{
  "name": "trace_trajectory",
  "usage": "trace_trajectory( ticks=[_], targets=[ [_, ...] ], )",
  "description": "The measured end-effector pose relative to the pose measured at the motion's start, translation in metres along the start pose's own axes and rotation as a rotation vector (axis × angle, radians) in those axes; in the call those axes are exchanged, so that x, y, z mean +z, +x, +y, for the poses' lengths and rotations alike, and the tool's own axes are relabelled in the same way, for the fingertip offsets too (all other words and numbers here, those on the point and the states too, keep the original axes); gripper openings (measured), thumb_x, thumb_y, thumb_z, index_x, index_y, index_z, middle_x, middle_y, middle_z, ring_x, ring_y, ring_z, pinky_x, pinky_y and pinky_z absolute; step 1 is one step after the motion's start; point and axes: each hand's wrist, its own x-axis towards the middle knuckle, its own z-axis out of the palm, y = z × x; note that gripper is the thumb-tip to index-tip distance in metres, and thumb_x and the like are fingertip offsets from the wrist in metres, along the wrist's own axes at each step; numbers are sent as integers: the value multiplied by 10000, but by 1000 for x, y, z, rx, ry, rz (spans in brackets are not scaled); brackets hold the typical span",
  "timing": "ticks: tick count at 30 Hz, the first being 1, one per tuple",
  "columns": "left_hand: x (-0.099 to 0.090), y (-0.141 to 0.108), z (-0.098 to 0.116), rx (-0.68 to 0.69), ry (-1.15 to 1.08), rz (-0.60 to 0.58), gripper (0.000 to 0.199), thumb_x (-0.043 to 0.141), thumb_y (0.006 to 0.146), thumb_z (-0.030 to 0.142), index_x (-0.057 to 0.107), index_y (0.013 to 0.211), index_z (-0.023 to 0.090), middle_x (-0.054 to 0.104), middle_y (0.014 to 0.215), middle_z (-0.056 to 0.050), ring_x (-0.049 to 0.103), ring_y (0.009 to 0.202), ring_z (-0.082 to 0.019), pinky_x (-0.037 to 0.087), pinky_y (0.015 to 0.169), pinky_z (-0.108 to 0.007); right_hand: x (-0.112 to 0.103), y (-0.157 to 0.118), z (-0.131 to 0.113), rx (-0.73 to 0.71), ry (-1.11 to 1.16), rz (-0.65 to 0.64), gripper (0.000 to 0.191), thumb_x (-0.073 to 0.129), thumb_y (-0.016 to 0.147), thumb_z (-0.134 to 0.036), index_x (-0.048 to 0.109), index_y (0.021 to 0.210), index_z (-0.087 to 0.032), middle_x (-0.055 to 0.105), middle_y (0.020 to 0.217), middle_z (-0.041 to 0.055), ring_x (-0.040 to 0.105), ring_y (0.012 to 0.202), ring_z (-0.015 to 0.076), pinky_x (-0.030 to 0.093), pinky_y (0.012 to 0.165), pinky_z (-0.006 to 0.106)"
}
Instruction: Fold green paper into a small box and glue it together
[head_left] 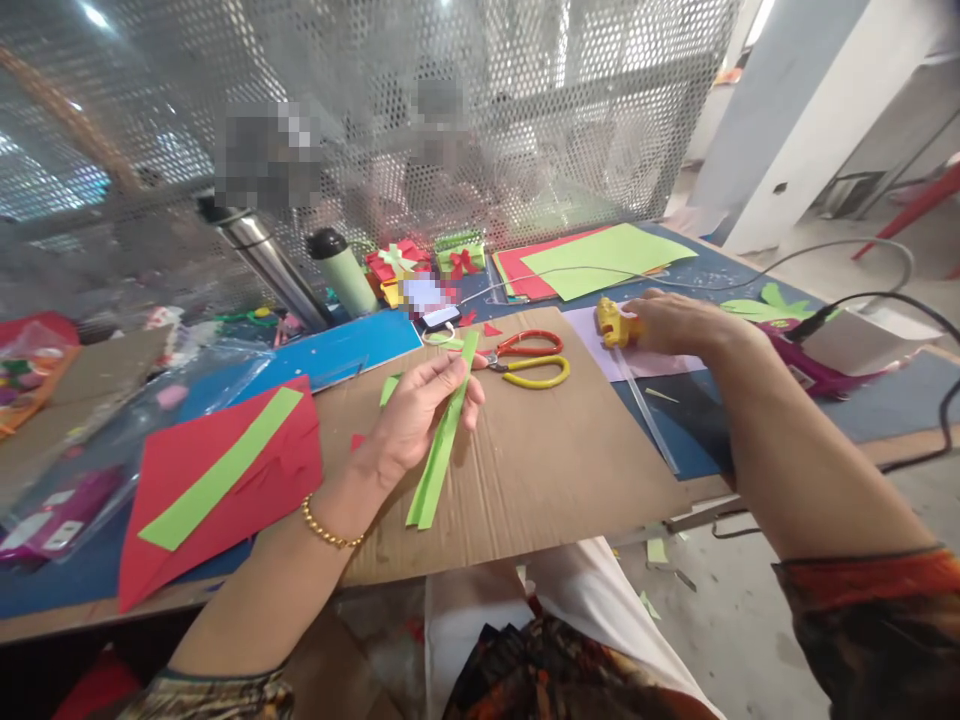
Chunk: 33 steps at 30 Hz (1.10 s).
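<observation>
Between the thumb and fingers of my left hand (424, 405) is a folded light-green paper strip (439, 470), tilted above the cardboard sheet (555, 470). My right hand (664, 322) reaches to the right side of the table, its fingers closed around a yellow glue gun (615, 325). A long clear glue stick (649, 415) runs from the gun toward the table's front edge. Scissors (536, 372) with one red and one yellow handle loop lie just right of my left hand. At the left, a flat green strip (225, 465) rests on red paper (172, 450).
Behind the cardboard stand a green bottle (345, 275), a steel flask (274, 265), a phone (441, 318) on a cable and small paper gift boxes (459, 260). Green sheets (611, 258) lie at the back right. A white box (870, 335) and cables are at far right. A perforated metal screen (525, 130) closes the back.
</observation>
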Motion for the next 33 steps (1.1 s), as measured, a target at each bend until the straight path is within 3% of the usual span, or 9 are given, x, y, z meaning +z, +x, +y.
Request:
trace_trajectory(
  ticks=[3,7,10,12,14,18,21,25,33],
  targets=[
    [-2,3,-2,12,-16,-3,230,716,919,374,696,987,155,680,679,1,572,463,-91,432,473,-239,-6,3,-13,73,-126,-193,322,933,573,-65,626,574,-163,533,646,17,313,507,31,253,587,369],
    [-5,5,-4,19,-37,-2,250,721,919,387,688,988,149,674,645,3,578,446,-92,423,460,-214,-22,1,-34,119,-239,-240,141,790,701,-38,681,759,-106,649,826,150,518,677,126,325,652,360],
    [-6,5,-3,19,-41,3,288,730,915,422,676,983,148,661,600,14,587,418,-100,423,435,-199,-37,-5,-53,156,-206,-194,424,714,749,-96,657,1166,-48,704,1085,247,632,914,259,410,740,356],
    [-6,5,-1,25,-39,6,305,729,917,441,673,986,149,654,576,20,591,403,-110,434,421,-197,-43,-11,-68,187,-85,-134,595,715,735,-133,586,1314,-86,702,1194,218,638,1002,285,461,823,368],
    [-6,5,-1,33,-39,9,301,725,923,441,674,988,152,651,557,22,593,395,-119,446,412,-200,-46,-16,-83,178,19,-67,518,687,741,-159,620,1255,-168,712,1118,136,638,934,264,485,820,381],
    [-4,7,-2,59,-56,39,221,763,897,334,697,884,123,713,656,-26,675,511,-137,555,522,-229,-43,-26,-106,68,312,3,139,666,791,-297,681,909,-225,625,817,36,579,751,211,477,676,359],
    [-2,8,-3,51,-82,84,186,797,854,246,708,796,93,722,716,-44,698,590,-129,591,604,-231,-41,-33,-118,-1,579,-144,232,708,805,-433,715,854,-206,606,753,25,529,681,167,431,595,323],
    [-4,8,-2,32,-62,122,162,769,883,251,727,879,94,696,660,-23,657,526,-110,532,531,-197,-41,-42,-125,8,819,-331,355,777,792,-515,746,912,-182,599,698,7,468,596,115,350,503,271],
    [-4,6,0,-5,-17,106,227,748,900,330,719,905,106,678,628,-8,618,466,-90,462,472,-170,-31,-44,-121,-36,798,-446,448,720,861,-603,733,894,-157,583,633,4,476,550,106,331,470,251]
  ],
)
